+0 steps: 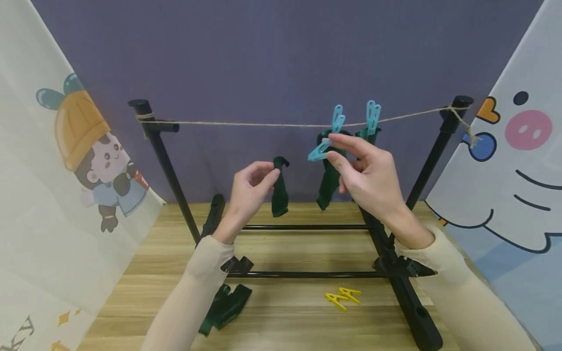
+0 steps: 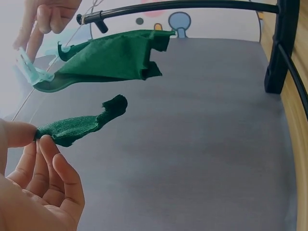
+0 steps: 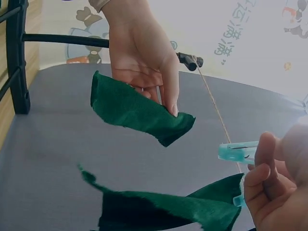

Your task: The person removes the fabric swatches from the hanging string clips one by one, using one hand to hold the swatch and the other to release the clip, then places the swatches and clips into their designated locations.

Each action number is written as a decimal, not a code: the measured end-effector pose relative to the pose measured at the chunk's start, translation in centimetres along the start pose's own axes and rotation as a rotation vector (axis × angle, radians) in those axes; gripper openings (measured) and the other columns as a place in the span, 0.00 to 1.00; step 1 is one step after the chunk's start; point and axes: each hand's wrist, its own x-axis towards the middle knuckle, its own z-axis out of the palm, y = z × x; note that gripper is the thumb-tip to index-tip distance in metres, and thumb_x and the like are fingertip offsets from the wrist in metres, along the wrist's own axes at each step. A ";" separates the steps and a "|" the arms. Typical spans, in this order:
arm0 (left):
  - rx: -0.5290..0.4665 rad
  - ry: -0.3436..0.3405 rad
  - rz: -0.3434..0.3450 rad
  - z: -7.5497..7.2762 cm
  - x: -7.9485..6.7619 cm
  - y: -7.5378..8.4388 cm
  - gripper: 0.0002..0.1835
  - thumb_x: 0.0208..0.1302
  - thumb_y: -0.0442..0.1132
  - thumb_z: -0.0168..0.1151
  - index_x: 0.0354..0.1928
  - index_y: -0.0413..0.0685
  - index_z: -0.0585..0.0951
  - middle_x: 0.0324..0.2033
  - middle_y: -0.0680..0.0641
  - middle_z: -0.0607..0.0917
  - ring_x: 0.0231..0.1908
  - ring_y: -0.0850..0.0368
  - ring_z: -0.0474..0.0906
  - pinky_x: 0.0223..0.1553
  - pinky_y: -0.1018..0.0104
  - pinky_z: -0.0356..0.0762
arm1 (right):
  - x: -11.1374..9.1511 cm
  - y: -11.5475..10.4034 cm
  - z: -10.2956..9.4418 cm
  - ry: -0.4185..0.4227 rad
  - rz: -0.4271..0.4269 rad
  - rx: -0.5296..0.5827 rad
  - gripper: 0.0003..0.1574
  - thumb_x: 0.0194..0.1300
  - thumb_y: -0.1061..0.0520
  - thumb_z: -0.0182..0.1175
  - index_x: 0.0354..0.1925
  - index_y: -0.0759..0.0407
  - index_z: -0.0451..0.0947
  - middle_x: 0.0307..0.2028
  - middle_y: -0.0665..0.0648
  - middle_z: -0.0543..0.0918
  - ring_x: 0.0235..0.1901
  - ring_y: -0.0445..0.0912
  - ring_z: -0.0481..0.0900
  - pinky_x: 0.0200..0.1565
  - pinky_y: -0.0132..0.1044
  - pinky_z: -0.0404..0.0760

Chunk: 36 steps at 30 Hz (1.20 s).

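My left hand (image 1: 252,187) pinches a small dark green cloth (image 1: 280,192) near its top, just below the string (image 1: 246,124). In the left wrist view that cloth (image 2: 79,127) sticks out from between thumb and fingers. My right hand (image 1: 373,178) pinches a light blue clothespin (image 1: 319,151) by its handle ends. Behind this hand another green cloth (image 1: 329,183) hangs from the string under a blue clothespin (image 1: 337,119). Further right a second blue clothespin (image 1: 373,117) holds one more green cloth, mostly hidden by the hand.
The string runs between two posts of a black frame (image 1: 171,170) on a wooden table (image 1: 285,317). Yellow clothespins (image 1: 342,297) lie at the front, and a crumpled green cloth (image 1: 228,307) lies front left. A printed curtain (image 1: 505,195) hangs at the right side.
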 end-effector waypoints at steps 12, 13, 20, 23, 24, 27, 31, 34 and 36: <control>0.024 -0.031 -0.027 -0.9 -1.8 -1.4 0.13 0.77 0.41 0.64 0.55 0.40 0.85 0.43 0.40 0.88 0.36 0.55 0.82 0.46 0.61 0.86 | -1.6 1.1 0.3 -0.049 0.056 -0.008 0.24 0.74 0.62 0.68 0.66 0.60 0.82 0.59 0.59 0.89 0.12 0.41 0.76 0.16 0.33 0.69; 0.029 -0.032 -0.026 -1.0 -1.9 -1.5 0.13 0.78 0.41 0.64 0.56 0.40 0.84 0.43 0.40 0.88 0.37 0.55 0.82 0.46 0.62 0.85 | -1.7 1.2 0.3 -0.052 0.063 -0.008 0.24 0.74 0.62 0.68 0.66 0.60 0.82 0.59 0.59 0.89 0.11 0.41 0.76 0.15 0.33 0.69; 0.044 -0.025 -0.039 -1.3 -2.7 -2.3 0.13 0.77 0.40 0.64 0.55 0.40 0.85 0.43 0.39 0.88 0.37 0.58 0.82 0.41 0.68 0.82 | -2.7 1.7 0.0 -0.058 0.093 -0.039 0.22 0.74 0.60 0.68 0.64 0.58 0.84 0.57 0.59 0.90 0.07 0.41 0.62 0.12 0.34 0.60; 0.057 -0.033 -0.059 -1.4 -3.1 -2.8 0.13 0.77 0.41 0.65 0.55 0.40 0.85 0.43 0.40 0.88 0.37 0.59 0.82 0.42 0.67 0.82 | -3.2 2.0 -0.1 -0.061 0.106 -0.040 0.20 0.73 0.59 0.70 0.61 0.56 0.85 0.54 0.58 0.91 0.07 0.41 0.61 0.12 0.35 0.58; 0.060 -0.033 -0.068 -1.4 -3.2 -2.9 0.13 0.77 0.41 0.65 0.55 0.41 0.85 0.42 0.41 0.88 0.37 0.59 0.82 0.42 0.67 0.82 | -3.3 2.2 -0.1 -0.063 0.108 -0.040 0.19 0.72 0.60 0.70 0.60 0.56 0.86 0.53 0.57 0.91 0.08 0.41 0.61 0.12 0.35 0.58; 0.070 -0.034 -0.086 -1.5 -3.6 -3.3 0.13 0.77 0.42 0.65 0.55 0.41 0.85 0.42 0.42 0.88 0.37 0.59 0.82 0.42 0.67 0.82 | -3.8 2.6 -0.1 -0.071 0.124 -0.032 0.17 0.70 0.60 0.72 0.56 0.54 0.87 0.42 0.53 0.91 0.08 0.40 0.62 0.12 0.35 0.58; 0.082 -0.031 -0.096 -1.6 -4.0 -3.8 0.13 0.77 0.42 0.65 0.54 0.41 0.85 0.41 0.42 0.88 0.36 0.59 0.80 0.40 0.67 0.79 | -4.4 3.0 -0.1 -0.082 0.158 -0.039 0.15 0.68 0.58 0.74 0.52 0.51 0.88 0.17 0.49 0.78 0.08 0.41 0.61 0.12 0.35 0.57; 0.089 -0.033 -0.100 -1.7 -4.3 -4.1 0.13 0.77 0.42 0.64 0.54 0.41 0.85 0.41 0.41 0.87 0.36 0.59 0.79 0.40 0.68 0.78 | -4.8 3.3 0.0 -0.089 0.185 -0.056 0.13 0.68 0.56 0.75 0.51 0.49 0.89 0.09 0.49 0.68 0.07 0.41 0.61 0.12 0.35 0.57; 0.095 -0.033 -0.105 -1.7 -4.5 -4.3 0.13 0.77 0.41 0.65 0.54 0.41 0.86 0.41 0.41 0.87 0.37 0.59 0.80 0.40 0.68 0.77 | -5.0 3.6 0.1 -0.092 0.194 -0.061 0.13 0.67 0.55 0.76 0.50 0.48 0.89 0.09 0.49 0.68 0.07 0.40 0.61 0.11 0.36 0.57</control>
